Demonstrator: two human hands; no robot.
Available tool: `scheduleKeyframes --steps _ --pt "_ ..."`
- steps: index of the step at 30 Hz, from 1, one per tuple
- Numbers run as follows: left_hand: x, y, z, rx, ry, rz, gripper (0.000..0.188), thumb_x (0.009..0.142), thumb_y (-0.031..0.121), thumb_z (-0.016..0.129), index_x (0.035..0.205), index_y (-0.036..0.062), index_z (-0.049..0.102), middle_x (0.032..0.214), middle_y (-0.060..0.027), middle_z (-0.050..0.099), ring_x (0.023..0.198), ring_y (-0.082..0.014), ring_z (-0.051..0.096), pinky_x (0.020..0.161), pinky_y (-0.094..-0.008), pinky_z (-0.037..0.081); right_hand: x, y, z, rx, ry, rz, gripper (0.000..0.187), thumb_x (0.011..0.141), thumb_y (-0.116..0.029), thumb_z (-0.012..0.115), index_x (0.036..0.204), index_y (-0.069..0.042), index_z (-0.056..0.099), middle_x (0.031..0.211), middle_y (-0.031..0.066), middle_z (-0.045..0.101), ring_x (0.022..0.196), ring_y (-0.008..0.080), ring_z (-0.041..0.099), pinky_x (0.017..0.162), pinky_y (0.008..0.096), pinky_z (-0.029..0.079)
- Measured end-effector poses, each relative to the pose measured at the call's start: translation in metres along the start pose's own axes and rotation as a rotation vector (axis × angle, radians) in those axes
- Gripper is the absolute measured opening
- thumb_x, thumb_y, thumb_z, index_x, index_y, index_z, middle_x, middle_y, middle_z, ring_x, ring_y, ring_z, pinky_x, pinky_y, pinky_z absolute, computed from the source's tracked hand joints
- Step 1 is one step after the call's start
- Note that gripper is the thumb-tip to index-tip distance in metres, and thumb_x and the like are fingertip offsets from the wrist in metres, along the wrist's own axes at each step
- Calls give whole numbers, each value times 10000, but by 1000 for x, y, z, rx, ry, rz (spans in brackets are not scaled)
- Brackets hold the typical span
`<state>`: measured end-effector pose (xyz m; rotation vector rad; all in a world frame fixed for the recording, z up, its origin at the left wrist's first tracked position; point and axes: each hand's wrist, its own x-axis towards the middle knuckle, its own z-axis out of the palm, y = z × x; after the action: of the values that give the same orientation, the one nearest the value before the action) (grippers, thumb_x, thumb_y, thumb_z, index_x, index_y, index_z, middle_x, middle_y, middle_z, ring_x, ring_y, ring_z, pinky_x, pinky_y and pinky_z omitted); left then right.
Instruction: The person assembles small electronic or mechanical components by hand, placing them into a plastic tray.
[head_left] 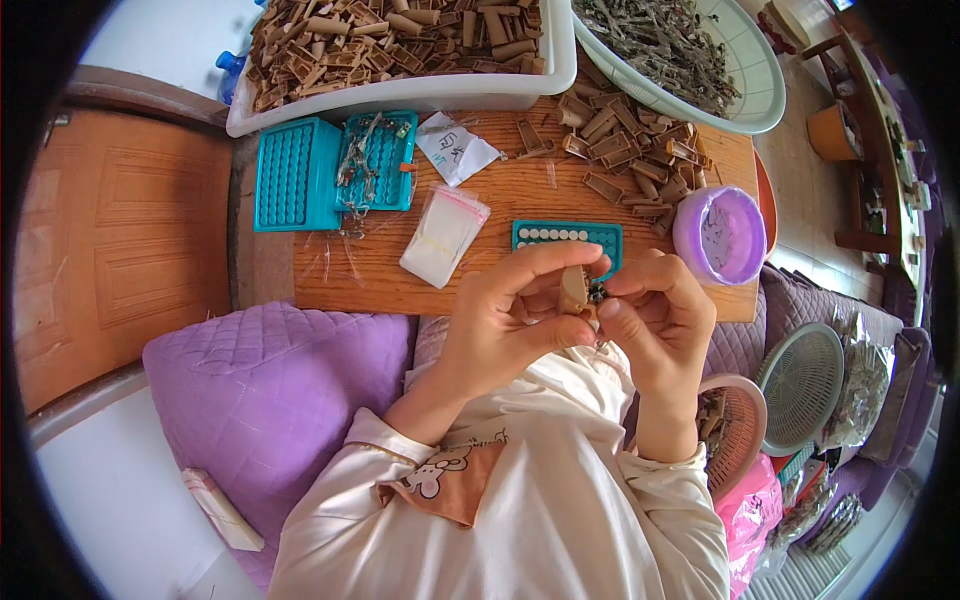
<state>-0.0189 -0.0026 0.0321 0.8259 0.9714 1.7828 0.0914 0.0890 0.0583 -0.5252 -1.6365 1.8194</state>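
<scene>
Above my lap, close to the table's front edge, my left hand (pixel 495 315) grips a small tan plastic casing (pixel 573 289) between thumb and fingers. My right hand (pixel 665 320) is closed against its right side, pinching a small dark part (pixel 597 292) with thumb and forefinger. Fingers cover much of both pieces, so I cannot tell how far the dark part sits inside the casing. Just beyond my hands lies a teal tray (pixel 610 233) with a row of white round pieces. A stack of clear plastic bags (pixel 443 238) rests left of it.
A white bin (pixel 400 101) of tan casings stands at the back, beside a pale green basket (pixel 765 115) of dark parts. Loose casings (pixel 615 135) lie near a purple bowl (pixel 690 235). Teal trays (pixel 290 180) sit at left; a pink basket (pixel 745 450) is at my right.
</scene>
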Motion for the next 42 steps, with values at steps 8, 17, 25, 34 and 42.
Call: scheduleKeyframes --steps 8,17,25,34,42 --pt "0 -6 0 -69 14 23 534 660 -51 644 1139 -8 411 1080 -142 502 910 -177 548 767 -292 490 -5 -1 5 42 93 7 82 735 82 536 803 51 501 692 67 548 573 74 528 509 176 424" --pt "1 -5 1 -35 56 -25 549 649 -45 656 1139 -9 412 1064 -136 510 874 -172 560 730 -280 503 -6 4 7 50 140 14 79 737 62 553 801 52 509 687 67 554 588 76 530 534 183 432" --pt "2 -4 -1 81 92 -19 524 631 1 680 1102 -15 452 1020 -139 542 863 -171 567 734 -276 494 -5 17 6 6 95 -40 92 717 72 564 788 41 515 728 59 527 638 74 506 558 189 415" --pt "0 -2 -4 166 25 -20 515 665 -31 644 1138 9 445 1019 -107 543 842 -140 560 730 -267 489 -7 23 6 41 85 -75 102 696 89 555 758 31 498 693 46 485 593 77 452 528 194 369" --pt "4 -1 0 58 119 -187 545 703 214 649 1135 -28 422 1039 -157 542 967 -188 525 771 -264 457 -5 28 12 -117 200 -163 138 649 101 584 731 20 507 659 61 497 556 107 470 489 211 381"
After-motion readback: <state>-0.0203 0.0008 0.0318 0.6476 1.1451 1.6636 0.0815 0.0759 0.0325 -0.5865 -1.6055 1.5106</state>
